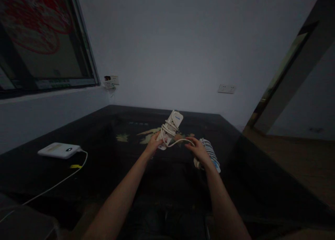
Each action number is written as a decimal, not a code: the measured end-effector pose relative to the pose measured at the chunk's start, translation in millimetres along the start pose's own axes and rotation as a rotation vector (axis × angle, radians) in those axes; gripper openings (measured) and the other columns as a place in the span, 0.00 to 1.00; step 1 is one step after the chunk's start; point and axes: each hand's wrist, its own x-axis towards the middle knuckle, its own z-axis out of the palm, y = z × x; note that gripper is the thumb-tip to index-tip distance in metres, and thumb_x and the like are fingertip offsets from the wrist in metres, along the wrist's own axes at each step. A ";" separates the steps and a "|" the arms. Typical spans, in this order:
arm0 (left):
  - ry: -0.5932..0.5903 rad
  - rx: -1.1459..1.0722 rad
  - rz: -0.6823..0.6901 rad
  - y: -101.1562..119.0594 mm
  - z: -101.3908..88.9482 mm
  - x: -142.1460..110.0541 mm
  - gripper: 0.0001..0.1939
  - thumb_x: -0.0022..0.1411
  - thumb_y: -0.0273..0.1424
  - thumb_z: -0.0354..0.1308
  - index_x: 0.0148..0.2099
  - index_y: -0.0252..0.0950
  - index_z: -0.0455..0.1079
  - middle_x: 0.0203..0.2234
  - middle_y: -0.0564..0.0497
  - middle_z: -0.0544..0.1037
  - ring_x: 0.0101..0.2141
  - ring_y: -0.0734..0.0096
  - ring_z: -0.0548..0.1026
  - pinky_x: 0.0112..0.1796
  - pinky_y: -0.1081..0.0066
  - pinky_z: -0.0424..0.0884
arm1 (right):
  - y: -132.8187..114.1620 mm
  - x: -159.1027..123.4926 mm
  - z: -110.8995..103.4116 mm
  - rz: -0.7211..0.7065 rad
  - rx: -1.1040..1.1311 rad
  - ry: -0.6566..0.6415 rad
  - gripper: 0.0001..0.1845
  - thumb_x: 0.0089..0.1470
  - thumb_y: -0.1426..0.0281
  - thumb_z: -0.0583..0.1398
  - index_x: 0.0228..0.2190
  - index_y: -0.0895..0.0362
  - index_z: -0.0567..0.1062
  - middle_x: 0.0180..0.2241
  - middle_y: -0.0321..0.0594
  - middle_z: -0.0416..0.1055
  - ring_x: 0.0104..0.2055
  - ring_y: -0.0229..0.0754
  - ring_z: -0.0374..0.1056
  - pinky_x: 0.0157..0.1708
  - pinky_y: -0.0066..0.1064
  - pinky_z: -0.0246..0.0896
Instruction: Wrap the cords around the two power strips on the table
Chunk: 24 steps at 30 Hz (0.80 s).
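Observation:
My left hand (pixel 154 144) grips the lower end of a white power strip (pixel 177 119), held tilted above the dark table. Several turns of its white cord (pixel 180 141) wrap around the strip's middle. From there a loose length of cord runs across to my right hand (pixel 196 150), whose fingers are closed on it. Beside and partly behind my right hand lies a second power strip (pixel 210 152), wound tightly with cord along its length. My right wrist hides part of that one.
On the left of the black table (pixel 110 184) lies a white power bank (pixel 59 150) with a white cable (pixel 65 179) trailing toward me, near a yellow tag (pixel 75 166). Wall sockets (pixel 226 89) are at the back; a window (pixel 47 41) is at left.

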 end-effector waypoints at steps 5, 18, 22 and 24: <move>-0.002 0.098 0.055 -0.1 6.2 -2.7 0.29 0.41 0.36 0.67 0.48 0.33 0.71 0.40 0.47 0.77 0.40 0.62 0.74 0.40 0.69 0.68 | 1.4 -0.6 21.8 -0.233 -0.152 -0.095 0.27 0.39 0.67 0.68 0.45 0.54 0.74 0.51 0.46 0.65 0.52 0.48 0.63 0.44 0.37 0.62; 0.170 0.370 0.224 -20.2 20.1 -6.6 0.19 0.49 0.30 0.61 0.45 0.31 0.69 0.35 0.46 0.76 0.36 0.63 0.73 0.39 0.68 0.67 | -11.9 -29.0 75.8 -0.228 -0.510 -0.275 0.29 0.49 0.52 0.61 0.46 0.58 0.70 0.46 0.49 0.68 0.50 0.51 0.61 0.49 0.42 0.56; 0.174 0.424 0.256 -20.2 18.9 -8.5 0.19 0.50 0.29 0.60 0.46 0.32 0.69 0.37 0.46 0.76 0.38 0.62 0.73 0.41 0.68 0.67 | -17.3 -32.6 78.0 -0.247 -0.508 -0.312 0.23 0.54 0.55 0.59 0.44 0.59 0.70 0.43 0.48 0.68 0.47 0.49 0.61 0.47 0.40 0.56; 0.184 0.451 0.260 -20.7 17.0 -7.7 0.19 0.49 0.27 0.60 0.46 0.32 0.69 0.37 0.46 0.76 0.38 0.62 0.74 0.41 0.67 0.67 | -21.3 -35.2 79.8 -0.276 -0.475 -0.343 0.18 0.56 0.58 0.57 0.42 0.58 0.71 0.41 0.47 0.69 0.44 0.47 0.62 0.45 0.38 0.57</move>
